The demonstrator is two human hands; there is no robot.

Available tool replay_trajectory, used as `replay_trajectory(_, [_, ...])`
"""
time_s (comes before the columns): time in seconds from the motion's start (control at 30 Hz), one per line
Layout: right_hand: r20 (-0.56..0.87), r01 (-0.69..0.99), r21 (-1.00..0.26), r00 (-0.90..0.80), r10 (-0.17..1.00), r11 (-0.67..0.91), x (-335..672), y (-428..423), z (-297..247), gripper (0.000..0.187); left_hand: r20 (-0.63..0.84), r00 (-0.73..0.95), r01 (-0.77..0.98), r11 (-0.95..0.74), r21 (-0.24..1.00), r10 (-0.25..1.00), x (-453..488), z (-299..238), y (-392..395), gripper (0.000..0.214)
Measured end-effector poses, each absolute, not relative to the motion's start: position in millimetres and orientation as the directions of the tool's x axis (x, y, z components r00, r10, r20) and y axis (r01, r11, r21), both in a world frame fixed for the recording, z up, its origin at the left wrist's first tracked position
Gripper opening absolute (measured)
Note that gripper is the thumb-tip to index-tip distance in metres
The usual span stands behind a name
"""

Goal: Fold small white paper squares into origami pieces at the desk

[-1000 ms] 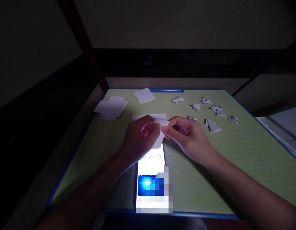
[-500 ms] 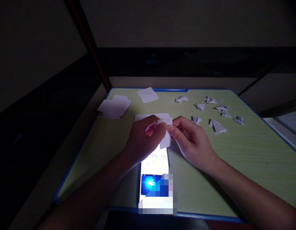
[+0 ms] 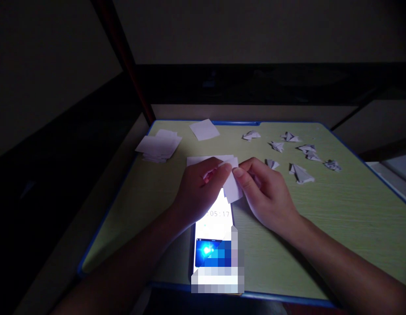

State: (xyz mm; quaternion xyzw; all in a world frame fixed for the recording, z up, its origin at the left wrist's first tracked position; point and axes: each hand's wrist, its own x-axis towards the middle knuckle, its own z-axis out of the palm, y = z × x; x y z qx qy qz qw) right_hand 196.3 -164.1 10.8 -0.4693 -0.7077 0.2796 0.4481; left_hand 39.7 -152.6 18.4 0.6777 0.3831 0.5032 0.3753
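Observation:
A small folded piece of white paper (image 3: 233,188) is held between my two hands, above the far end of a lit phone (image 3: 211,229). My left hand (image 3: 203,186) pinches its upper left part, thumb on top. At its right edge my right hand (image 3: 265,190) grips it between thumb and forefinger. The other fingers of both hands curl under and are partly hidden. Behind my left hand lies a flat sheet of white paper (image 3: 198,160), mostly covered by the hand.
Stacked white paper squares (image 3: 160,146) lie at the table's far left, beside a single square (image 3: 204,129). Several folded paper pieces (image 3: 301,173) are scattered on the right. The pale green table (image 3: 337,227) has a blue rim. The surroundings are dark.
The top strip of the paper, standing out between my thumbs before, now lies flatter, and the paper shows wider below. My hands stay close together. The phone's timer has gone from 05:16 to 05:17.

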Motion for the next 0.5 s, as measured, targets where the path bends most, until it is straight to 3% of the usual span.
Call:
replay_trajectory(0.27, [0.470, 0.462, -0.711, -0.248, 0.847, 0.530, 199.7, -162.8, 9.5, 0.024, 0.357, 0.213, 0.171, -0.395, 0.903, 0.909, 40.0, 21.6, -153.2, 0.020])
replay_trajectory(0.5, [0.498, 0.499, -0.678, -0.229, 0.837, 0.540, 200.8, -160.8, 9.7, 0.029, 0.408, 0.186, 0.164, -0.438, 0.884, 0.894, 40.2, 21.7, -154.5, 0.026])
